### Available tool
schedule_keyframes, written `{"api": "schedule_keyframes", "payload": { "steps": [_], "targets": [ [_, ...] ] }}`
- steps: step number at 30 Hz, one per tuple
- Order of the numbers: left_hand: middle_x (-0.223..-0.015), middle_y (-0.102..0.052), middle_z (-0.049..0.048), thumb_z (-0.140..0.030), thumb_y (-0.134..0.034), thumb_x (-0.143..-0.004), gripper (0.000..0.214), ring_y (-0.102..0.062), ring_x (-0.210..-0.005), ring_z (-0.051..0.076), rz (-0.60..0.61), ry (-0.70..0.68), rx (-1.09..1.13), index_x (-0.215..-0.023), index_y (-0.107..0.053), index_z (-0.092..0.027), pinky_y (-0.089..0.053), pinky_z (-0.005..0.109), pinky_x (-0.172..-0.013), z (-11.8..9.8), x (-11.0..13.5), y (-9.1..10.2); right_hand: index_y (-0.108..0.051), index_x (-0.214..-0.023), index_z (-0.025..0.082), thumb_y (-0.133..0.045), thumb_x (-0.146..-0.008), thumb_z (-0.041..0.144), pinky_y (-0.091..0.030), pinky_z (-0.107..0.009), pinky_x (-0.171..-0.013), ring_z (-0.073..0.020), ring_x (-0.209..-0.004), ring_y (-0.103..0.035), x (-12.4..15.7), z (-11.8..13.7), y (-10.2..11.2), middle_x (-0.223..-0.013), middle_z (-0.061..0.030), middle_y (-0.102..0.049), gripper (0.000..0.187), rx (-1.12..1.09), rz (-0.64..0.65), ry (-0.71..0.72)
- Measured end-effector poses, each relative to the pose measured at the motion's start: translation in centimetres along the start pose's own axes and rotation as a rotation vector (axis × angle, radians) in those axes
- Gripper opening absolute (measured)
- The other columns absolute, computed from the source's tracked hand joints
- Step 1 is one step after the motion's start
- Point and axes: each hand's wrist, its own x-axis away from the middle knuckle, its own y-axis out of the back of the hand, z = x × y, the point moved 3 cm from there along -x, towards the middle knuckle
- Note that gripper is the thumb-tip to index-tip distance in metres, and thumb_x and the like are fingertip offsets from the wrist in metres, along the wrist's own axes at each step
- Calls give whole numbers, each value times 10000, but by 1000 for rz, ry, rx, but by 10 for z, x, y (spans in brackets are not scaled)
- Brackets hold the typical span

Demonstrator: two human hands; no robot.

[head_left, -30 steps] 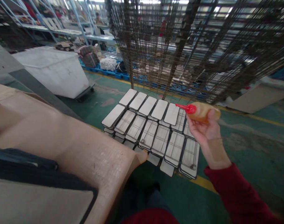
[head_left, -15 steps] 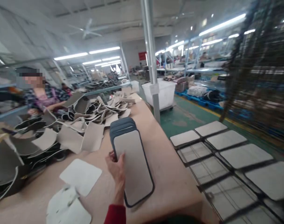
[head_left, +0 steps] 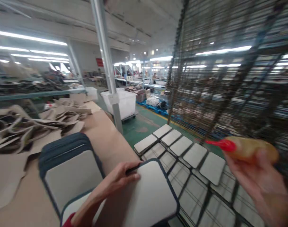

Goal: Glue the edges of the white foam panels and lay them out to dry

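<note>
My left hand [head_left: 120,178] pinches the edge of a light grey panel with a dark blue border [head_left: 144,198], thumb on top, held tilted at the table's right edge. Beside it on the table lies a stack of similar dark-edged panels [head_left: 70,170]. At the right, my right hand [head_left: 255,176] is wrapped around a squeeze bottle [head_left: 255,149] with yellowish contents and a red nozzle pointing left. The bottle is up in the air, over the rack side. Whether anything comes out of the nozzle cannot be made out.
A wire rack [head_left: 193,195] to the right of the table holds several pale panels [head_left: 196,154]. Its upright mesh part [head_left: 229,78] rises behind. Grey offcuts [head_left: 39,126] pile up on the table [head_left: 110,135]. A metal post [head_left: 106,53] and a white bin [head_left: 122,102] stand beyond.
The view has swung right. My left hand has lifted a panel off the stack and moved it toward the rack. My right hand has come into view with the bottle.
</note>
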Motion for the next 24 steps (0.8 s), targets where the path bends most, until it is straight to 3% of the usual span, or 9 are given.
{"api": "schedule_keyframes", "payload": {
  "steps": [1, 2, 5, 9, 13, 16, 19, 24],
  "targets": [
    [-1100, -659, 36, -334, -593, -808, 458, -585, -1004, 238, 135, -46, -23, -1239, -559, -182, -437, 282, -871, -8, -14, -9, -679, -929, 314, -621, -789, 430, -585, -171, -715, -151, -982, -644, 6, 12, 4, -981, 71, -706, 190, -48, -157, -4],
    [-1122, -649, 31, -310, -588, -815, 459, -571, -1032, 237, 248, -86, -40, -1256, -544, -190, -423, 278, -892, -16, -27, -17, -676, -928, 296, -690, -724, 431, -586, -192, -741, -159, -997, -638, 10, 20, 1, -997, 65, -702, 245, -88, -232, -22],
    [-1128, -644, 32, -271, -571, -830, 443, -567, -1033, 234, 507, -170, -44, -1263, -538, -185, -421, 263, -885, -36, -57, -38, -673, -895, 307, -832, -523, 397, -583, -212, -751, -169, -955, -653, 20, 31, -17, -983, 54, -705, 415, -117, -257, -13],
    [-1144, -637, 54, -259, -557, -843, 414, -567, -1024, 228, 736, -215, 12, -1246, -553, -165, -432, 255, -870, -60, -72, -55, -663, -748, 326, -870, -441, 333, -584, -186, -681, -153, -830, -679, 43, 34, -19, -862, 54, -718, 370, -76, -236, -43],
    [-1116, -649, 66, -223, -569, -831, 373, -571, -1005, 220, 896, -216, 10, -1194, -593, -141, -436, 261, -876, -78, -70, -61, -655, -733, 310, -875, -409, 334, -580, -196, -636, -145, -725, -678, 67, 39, 1, -761, 51, -709, 393, 2, -265, -58],
    [-1148, -637, 88, -287, -568, -839, 402, -564, -1040, 250, 992, -188, 21, -1206, -582, -122, -441, 296, -896, -86, -66, -63, -658, -791, 308, -878, -363, 361, -581, -244, -618, -159, -649, -662, 77, 43, 7, -726, 44, -696, 484, 65, -255, -107],
    [-1186, -618, 110, -347, -566, -838, 433, -549, -1082, 272, 1053, -187, 36, -1191, -591, -98, -417, 329, -951, -93, -64, -63, -652, -863, 309, -869, -356, 375, -578, -320, -646, -190, -637, -658, 82, 47, 1, -707, 37, -688, 556, 101, -189, -122],
    [-1176, -626, 98, -263, -570, -832, 372, -553, -1096, 263, 1119, -234, -26, -1168, -611, -109, -396, 319, -982, -103, -58, -59, -632, -922, 313, -825, -359, 318, -535, -453, -774, -260, -716, -674, 85, 51, -19, -762, 21, -698, 595, 132, -125, -138]
  ]
}}
